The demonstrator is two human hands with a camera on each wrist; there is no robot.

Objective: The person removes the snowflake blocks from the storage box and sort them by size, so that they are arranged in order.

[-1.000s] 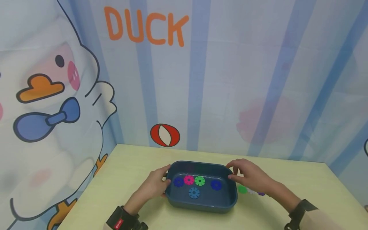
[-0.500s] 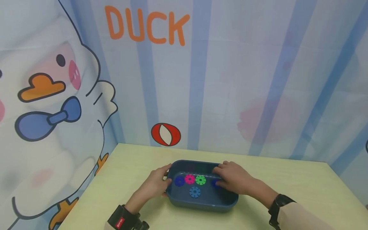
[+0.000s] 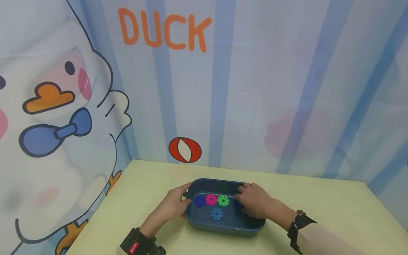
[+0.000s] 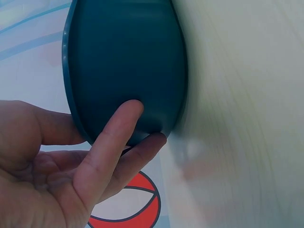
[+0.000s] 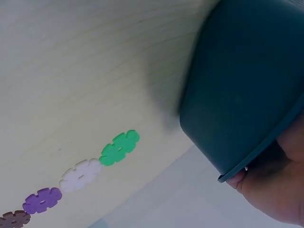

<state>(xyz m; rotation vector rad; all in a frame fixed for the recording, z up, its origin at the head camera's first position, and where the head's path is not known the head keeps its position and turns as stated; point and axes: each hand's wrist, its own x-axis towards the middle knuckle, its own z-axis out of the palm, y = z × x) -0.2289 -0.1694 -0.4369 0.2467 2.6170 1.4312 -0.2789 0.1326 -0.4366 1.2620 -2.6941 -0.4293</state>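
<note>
A dark blue-green plastic tub (image 3: 224, 226) lies on the table. My left hand (image 3: 173, 202) holds its left end, with the fingers (image 4: 111, 142) against the outer wall. Inside the tub are notched snowflake discs: a dark blue disc (image 3: 200, 202), a pink disc (image 3: 208, 203), a green disc (image 3: 221, 204) and a lighter blue disc (image 3: 214, 217). My right hand (image 3: 256, 201) reaches over the right end into the tub, fingers curled down over another dark blue disc that is almost wholly covered. The fingertips are hidden, so whether they pinch that disc is unclear.
Outside the tub's right end, a row of snowflake discs lies on the table: green (image 5: 119, 148), white (image 5: 80, 175), purple (image 5: 42, 200) and brown (image 5: 14, 219). A printed duck curtain (image 3: 255, 88) stands behind the pale wooden table (image 3: 153, 173).
My right hand has moved left from the tub's right rim into the tub, over the dark blue disc there. My left hand keeps its place on the left end.
</note>
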